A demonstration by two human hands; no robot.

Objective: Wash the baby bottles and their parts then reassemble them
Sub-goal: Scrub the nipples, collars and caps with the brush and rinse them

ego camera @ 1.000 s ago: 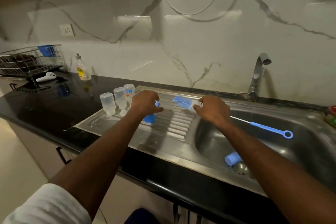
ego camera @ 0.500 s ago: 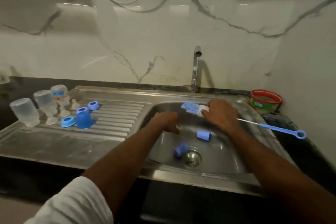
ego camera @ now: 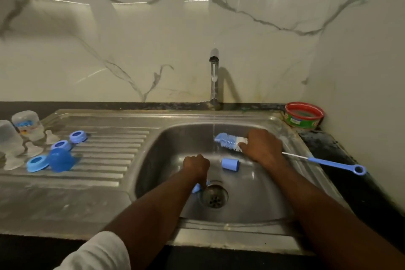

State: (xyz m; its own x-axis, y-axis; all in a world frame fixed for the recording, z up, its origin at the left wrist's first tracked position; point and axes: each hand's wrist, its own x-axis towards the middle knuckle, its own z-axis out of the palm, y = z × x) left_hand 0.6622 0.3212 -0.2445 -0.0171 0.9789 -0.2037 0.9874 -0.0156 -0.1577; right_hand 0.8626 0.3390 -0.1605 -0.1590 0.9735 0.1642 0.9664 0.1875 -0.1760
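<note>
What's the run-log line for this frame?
phase: washing | tap: running | right hand: grips bottle brush under stream | left hand: low in sink, above blue cap by drain, grip unclear

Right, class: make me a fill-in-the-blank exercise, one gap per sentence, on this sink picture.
1. The right hand holds the brush under the running ____.
2. The left hand reaches down into the ____, near the drain.
3. A blue cap lies in the basin between the two ____.
4. The tub in the corner has a rim coloured ____.

Missing words: tap; sink; hands; red
</note>
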